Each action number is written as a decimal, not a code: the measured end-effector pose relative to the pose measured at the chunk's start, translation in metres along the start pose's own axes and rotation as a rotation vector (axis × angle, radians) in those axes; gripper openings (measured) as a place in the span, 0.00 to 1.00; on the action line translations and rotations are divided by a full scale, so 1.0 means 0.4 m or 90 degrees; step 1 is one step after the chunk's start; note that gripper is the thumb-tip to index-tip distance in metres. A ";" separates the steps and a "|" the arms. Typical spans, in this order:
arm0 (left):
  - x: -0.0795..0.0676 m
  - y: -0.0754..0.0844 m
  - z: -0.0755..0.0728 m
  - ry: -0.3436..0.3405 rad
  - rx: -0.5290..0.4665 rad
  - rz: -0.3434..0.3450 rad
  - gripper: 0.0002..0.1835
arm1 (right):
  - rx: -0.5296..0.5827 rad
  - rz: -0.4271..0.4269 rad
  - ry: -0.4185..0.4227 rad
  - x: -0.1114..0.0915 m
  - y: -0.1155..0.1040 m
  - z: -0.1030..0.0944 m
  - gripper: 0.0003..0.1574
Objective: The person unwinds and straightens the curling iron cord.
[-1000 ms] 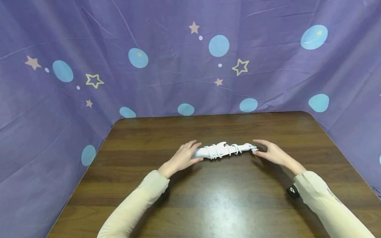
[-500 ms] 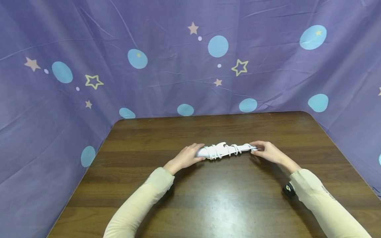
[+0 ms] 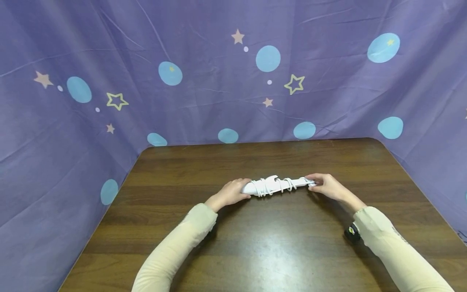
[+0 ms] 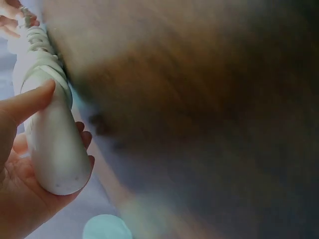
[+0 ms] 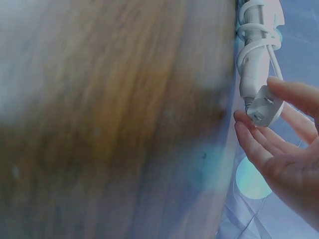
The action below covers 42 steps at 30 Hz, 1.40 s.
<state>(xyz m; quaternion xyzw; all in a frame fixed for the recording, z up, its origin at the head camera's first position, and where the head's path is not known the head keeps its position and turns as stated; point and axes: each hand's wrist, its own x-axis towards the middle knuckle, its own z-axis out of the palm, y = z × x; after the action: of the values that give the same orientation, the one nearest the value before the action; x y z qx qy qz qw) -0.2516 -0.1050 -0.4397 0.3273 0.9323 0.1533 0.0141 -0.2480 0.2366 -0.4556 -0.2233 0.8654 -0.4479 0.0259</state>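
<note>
A long white hand-held appliance [image 3: 268, 185] with its white cord wound round it lies across the middle of the table; its exact kind does not show. My left hand [image 3: 229, 192] grips its wide, rounded end [image 4: 59, 154], with the thumb along the top and the fingers curled beneath. At the narrow end, my right hand [image 3: 328, 186] pinches the cord's white plug [image 5: 265, 105] between thumb and fingertips, the plug's prong face turned outward. Loops of cord [image 5: 254, 32] circle the body between both hands. A small hooked part [image 3: 273, 178] sticks up mid-length.
The brown wooden table [image 3: 255, 251] has rounded far corners. A purple curtain [image 3: 219, 81] with stars and blue dots hangs behind it and along both sides. A dark band with a small device [image 3: 352, 232] shows at the right sleeve.
My left hand has moved slightly right and wrapped round the wide end. My right hand has moved slightly left, thumb and fingers closing on the plug. The appliance has stayed in place.
</note>
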 end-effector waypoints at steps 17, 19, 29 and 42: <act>-0.056 0.022 -0.054 0.076 0.005 0.018 0.26 | -0.011 -0.024 0.095 -0.029 -0.081 -0.023 0.19; -0.068 0.029 -0.064 0.088 0.011 0.026 0.27 | 0.009 -0.028 0.100 -0.039 -0.098 -0.024 0.19; -0.142 0.065 -0.110 0.143 0.011 0.067 0.26 | 0.045 -0.046 0.134 -0.101 -0.197 -0.029 0.16; -0.209 0.110 -0.151 0.209 0.059 0.082 0.28 | -0.019 -0.093 0.210 -0.155 -0.290 -0.008 0.14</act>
<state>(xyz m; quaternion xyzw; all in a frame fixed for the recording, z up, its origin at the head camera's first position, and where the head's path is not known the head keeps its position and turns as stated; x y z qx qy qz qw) -0.1669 -0.1403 -0.3754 0.3570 0.9053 0.1622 -0.1635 -0.1509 0.2066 -0.3719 -0.2095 0.8461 -0.4659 -0.1520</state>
